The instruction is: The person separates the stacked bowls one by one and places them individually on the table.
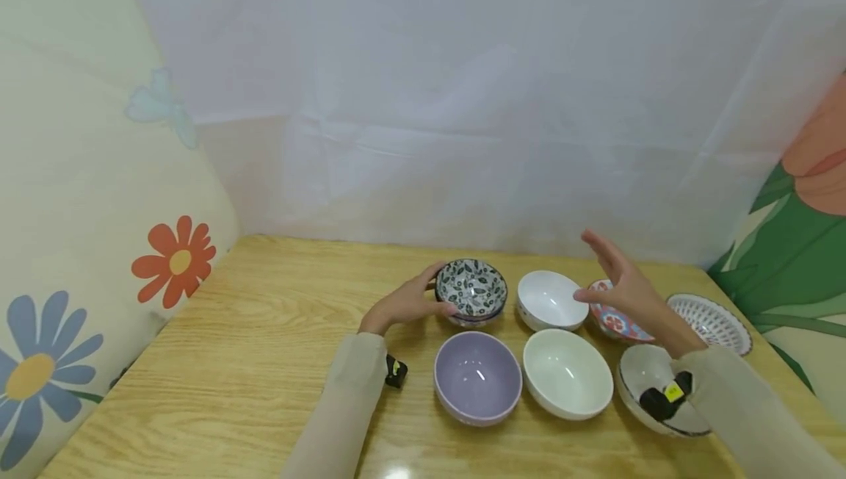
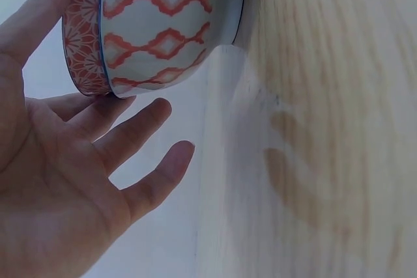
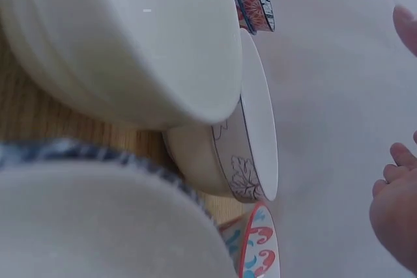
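Note:
My left hand (image 1: 411, 301) holds the left side of two nested bowls, its thumb at the front rim and its fingers around the back. The upper leaf-patterned bowl (image 1: 471, 286) is black, white and green inside. In the left wrist view, the lower red-patterned bowl (image 2: 159, 11) has a red rim band and red diamonds; two fingers of the left hand (image 2: 71, 154) stretch free below it. My right hand (image 1: 624, 292) is raised with spread fingers, above and between a white bowl (image 1: 550, 300) and a red-and-blue floral bowl (image 1: 617, 319). Nothing is in it.
In the front row are a purple bowl (image 1: 477, 377), a cream bowl (image 1: 568, 374) and a dark-rimmed bowl (image 1: 641, 369), partly under the right wrist. An oval openwork dish (image 1: 710, 323) lies at the far right. Bare wood table (image 1: 251, 361) extends left; a white cloth (image 1: 396, 134) hangs behind.

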`<state>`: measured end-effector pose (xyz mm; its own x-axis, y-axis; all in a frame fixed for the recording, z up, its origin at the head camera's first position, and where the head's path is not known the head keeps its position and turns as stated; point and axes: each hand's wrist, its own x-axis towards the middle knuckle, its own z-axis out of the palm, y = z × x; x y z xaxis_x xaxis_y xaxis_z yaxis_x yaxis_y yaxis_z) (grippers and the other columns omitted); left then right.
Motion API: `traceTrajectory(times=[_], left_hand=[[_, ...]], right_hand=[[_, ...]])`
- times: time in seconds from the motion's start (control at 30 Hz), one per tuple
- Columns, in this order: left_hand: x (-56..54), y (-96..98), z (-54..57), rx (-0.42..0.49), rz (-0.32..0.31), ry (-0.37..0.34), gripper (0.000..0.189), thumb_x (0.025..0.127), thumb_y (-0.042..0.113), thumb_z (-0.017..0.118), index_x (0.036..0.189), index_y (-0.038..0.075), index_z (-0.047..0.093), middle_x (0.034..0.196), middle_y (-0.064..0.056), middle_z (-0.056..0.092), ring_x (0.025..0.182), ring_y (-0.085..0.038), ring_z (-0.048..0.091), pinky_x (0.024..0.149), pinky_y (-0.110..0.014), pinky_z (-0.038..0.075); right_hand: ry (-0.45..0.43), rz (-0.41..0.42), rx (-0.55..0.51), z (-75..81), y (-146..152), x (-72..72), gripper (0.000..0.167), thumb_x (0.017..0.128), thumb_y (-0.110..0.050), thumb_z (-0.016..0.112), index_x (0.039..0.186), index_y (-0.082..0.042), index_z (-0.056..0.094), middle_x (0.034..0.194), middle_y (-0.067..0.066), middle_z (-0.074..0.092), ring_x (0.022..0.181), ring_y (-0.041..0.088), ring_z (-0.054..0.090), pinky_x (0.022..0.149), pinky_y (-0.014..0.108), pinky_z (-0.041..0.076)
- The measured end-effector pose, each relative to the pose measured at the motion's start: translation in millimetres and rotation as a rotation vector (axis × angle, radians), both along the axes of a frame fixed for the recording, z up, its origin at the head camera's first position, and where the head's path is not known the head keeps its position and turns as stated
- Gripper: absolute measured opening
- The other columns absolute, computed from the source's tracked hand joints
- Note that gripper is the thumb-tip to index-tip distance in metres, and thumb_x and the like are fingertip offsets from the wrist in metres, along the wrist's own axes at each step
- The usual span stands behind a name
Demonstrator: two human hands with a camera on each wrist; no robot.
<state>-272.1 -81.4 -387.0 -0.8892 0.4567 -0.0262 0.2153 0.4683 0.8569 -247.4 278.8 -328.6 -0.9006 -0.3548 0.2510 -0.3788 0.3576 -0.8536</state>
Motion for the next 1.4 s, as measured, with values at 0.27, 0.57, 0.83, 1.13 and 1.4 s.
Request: traceTrajectory(times=[0.27, 0.57, 0.83, 1.13, 1.4], left_hand=[[-0.9, -0.6, -0.1, 0.016, -0.01, -0.004, 0.091, 0.08, 0.028, 0.076, 0.152, 0.015, 0.021, 0.154, -0.013, 0.031, 0.14, -0.036, 0.032, 0.114, -0.054, 0.026], [-0.8, -1.3, 1.4, 0.003, -0.008, 0.004, 0.09, 0.081, 0.028, 0.075, 0.152, 0.017, 0.022, 0.153, -0.013, 0.032, 0.139, -0.037, 0.034, 0.113, -0.055, 0.027], [-1.3, -2.4, 2.3, -0.003, -0.01, 0.007, 0.089, 0.082, 0.028, 0.074, 0.152, 0.016, 0.022, 0.154, -0.013, 0.031, 0.139, -0.037, 0.034, 0.113, -0.055, 0.027], [-0.8, -0.4, 0.7, -0.01, -0.014, 0.011, 0.09, 0.082, 0.029, 0.075, 0.152, 0.015, 0.021, 0.154, -0.014, 0.031, 0.138, -0.037, 0.035, 0.112, -0.055, 0.028], [-1.4, -0.4, -0.9, -0.006, -0.019, 0.003, 0.092, 0.082, 0.029, 0.074, 0.153, 0.014, 0.018, 0.155, -0.015, 0.029, 0.138, -0.038, 0.034, 0.113, -0.056, 0.027]], right_hand=[[-0.009, 0.033, -0.003, -3.9, -13, -15.9, 0.096, 0.078, 0.002, 0.073, 0.152, -0.002, 0.011, 0.158, 0.021, 0.011, 0.146, 0.035, 0.002, 0.107, 0.002, 0.017], [-0.005, 0.055, 0.052, -9.2, -30, -30.4, 0.098, 0.077, -0.003, 0.076, 0.152, -0.002, 0.013, 0.158, 0.021, 0.013, 0.146, 0.036, 0.006, 0.117, 0.054, 0.006], [-0.048, 0.063, 0.097, -15.3, -46, -33.9, 0.099, 0.078, -0.006, 0.076, 0.153, -0.007, 0.012, 0.159, 0.016, 0.012, 0.147, 0.037, 0.004, 0.117, 0.058, 0.005], [0.003, 0.121, 0.097, -33.1, -63, -36.2, 0.106, 0.071, -0.014, 0.083, 0.152, -0.003, 0.015, 0.158, 0.02, 0.015, 0.145, 0.041, 0.008, 0.116, 0.059, 0.008], [-0.026, 0.114, 0.143, -43.2, -76, -34.6, 0.109, 0.07, -0.024, 0.084, 0.153, -0.006, 0.015, 0.158, 0.019, 0.015, 0.144, 0.044, 0.01, 0.112, 0.065, 0.01]])
